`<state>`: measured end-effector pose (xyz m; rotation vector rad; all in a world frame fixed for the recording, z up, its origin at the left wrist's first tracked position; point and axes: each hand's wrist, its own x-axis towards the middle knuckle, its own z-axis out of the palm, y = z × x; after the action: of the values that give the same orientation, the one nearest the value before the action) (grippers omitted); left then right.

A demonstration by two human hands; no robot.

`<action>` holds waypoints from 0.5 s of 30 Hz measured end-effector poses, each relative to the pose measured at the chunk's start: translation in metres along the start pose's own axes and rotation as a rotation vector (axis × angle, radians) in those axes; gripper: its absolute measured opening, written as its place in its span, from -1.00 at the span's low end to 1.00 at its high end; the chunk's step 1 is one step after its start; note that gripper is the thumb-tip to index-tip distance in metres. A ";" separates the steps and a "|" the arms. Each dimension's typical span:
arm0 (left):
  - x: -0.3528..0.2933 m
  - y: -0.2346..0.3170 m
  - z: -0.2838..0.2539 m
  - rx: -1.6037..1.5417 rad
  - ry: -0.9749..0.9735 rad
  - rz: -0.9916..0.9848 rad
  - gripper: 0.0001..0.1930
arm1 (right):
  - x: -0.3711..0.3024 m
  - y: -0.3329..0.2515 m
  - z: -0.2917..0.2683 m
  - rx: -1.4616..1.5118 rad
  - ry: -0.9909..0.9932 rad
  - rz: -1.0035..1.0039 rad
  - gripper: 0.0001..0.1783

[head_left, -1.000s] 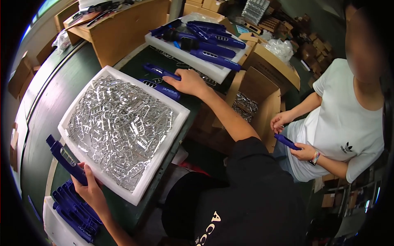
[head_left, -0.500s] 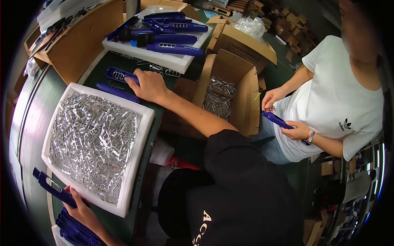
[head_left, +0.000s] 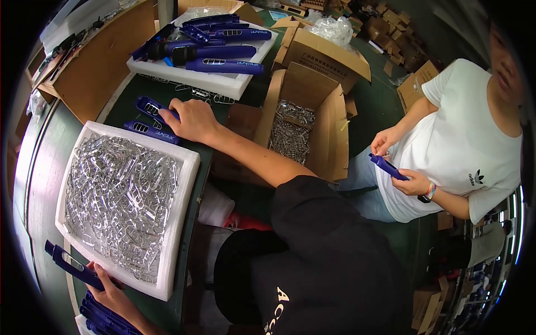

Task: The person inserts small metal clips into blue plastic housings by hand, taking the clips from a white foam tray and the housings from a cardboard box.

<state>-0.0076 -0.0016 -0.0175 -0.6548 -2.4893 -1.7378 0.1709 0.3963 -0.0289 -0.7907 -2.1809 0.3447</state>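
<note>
In my left hand [head_left: 111, 296], at the lower left, is a dark blue microphone housing [head_left: 72, 265], held tilted with a long oval opening in its side. My right hand [head_left: 192, 120] reaches over the green table, its thumb and fingers closed on the end of another blue microphone shell [head_left: 149, 106] with a metal frame in it. Right beside that lies a second blue microphone shell [head_left: 149, 132], its slotted, printed face upward. Between my hands stands a white foam tray [head_left: 190, 184] heaped with shiny bent metal clips [head_left: 120, 201].
Another foam tray [head_left: 240, 86] at the back holds several blue microphones [head_left: 223, 66]. A cardboard box [head_left: 329, 134] with more metal parts stands right of my arm. Blue shells [head_left: 103, 315] fill the lower left. A co-worker [head_left: 463, 134] at right holds a blue shell [head_left: 388, 166].
The shell beside my right hand has rolled, so its slotted, printed face now shows. Both my hands keep their holds. The co-worker's fingers have come down onto their shell's end. The view has shifted slightly.
</note>
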 end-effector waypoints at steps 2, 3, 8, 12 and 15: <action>0.000 0.000 0.001 -0.008 -0.004 0.003 -0.74 | -0.001 0.002 0.001 0.012 0.009 0.005 -0.63; -0.001 0.001 0.002 -0.007 -0.003 0.004 -0.74 | -0.001 0.003 0.002 0.036 0.023 0.009 -0.63; -0.004 0.004 0.001 -0.009 -0.007 0.004 -0.75 | -0.004 -0.001 -0.005 0.040 0.018 0.004 -0.65; -0.004 0.004 0.002 0.000 0.005 0.026 -0.75 | -0.005 -0.001 -0.008 0.050 0.004 -0.014 -0.65; -0.004 0.008 0.005 -0.003 -0.001 -0.007 -0.76 | -0.003 0.003 -0.007 0.053 0.009 -0.011 -0.65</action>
<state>-0.0002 0.0039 -0.0134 -0.6479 -2.4930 -1.7439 0.1791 0.3966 -0.0278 -0.7495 -2.1585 0.3909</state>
